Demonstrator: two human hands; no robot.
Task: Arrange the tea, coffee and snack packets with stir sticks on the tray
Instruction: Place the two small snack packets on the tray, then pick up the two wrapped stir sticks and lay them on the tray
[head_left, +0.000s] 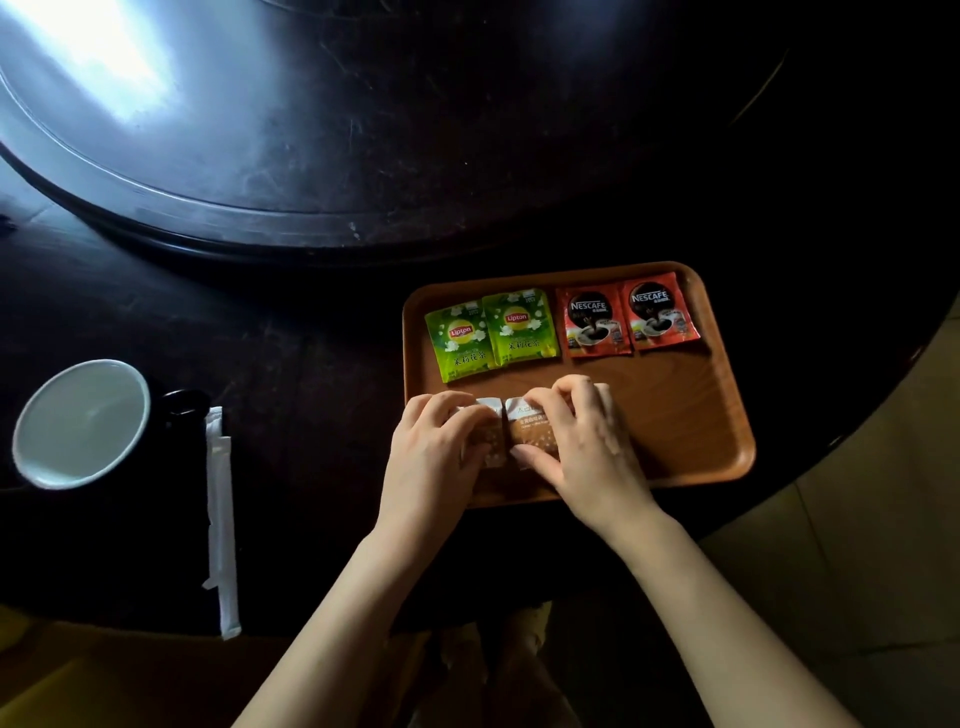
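With both hands, left hand (441, 447) and right hand (582, 441), pressed on two brown-and-white snack packets (524, 431) on the brown wooden tray (727, 415), the white paper-wrapped stir sticks (221, 519) lie off-tray on the dark bench (311, 364), long axis pointing away, nearer the left hand.

Both bare forearms reach forward from the near edge of the table, converging over the tray's near-left corner. The left hand (434, 447) lies palm down, fingers curled, fingertips pressing on a packet. The right hand (582, 441) mirrors it (knuckles arched, thumb tucked low), fingertips pressing a second packet just beside the left hand's.
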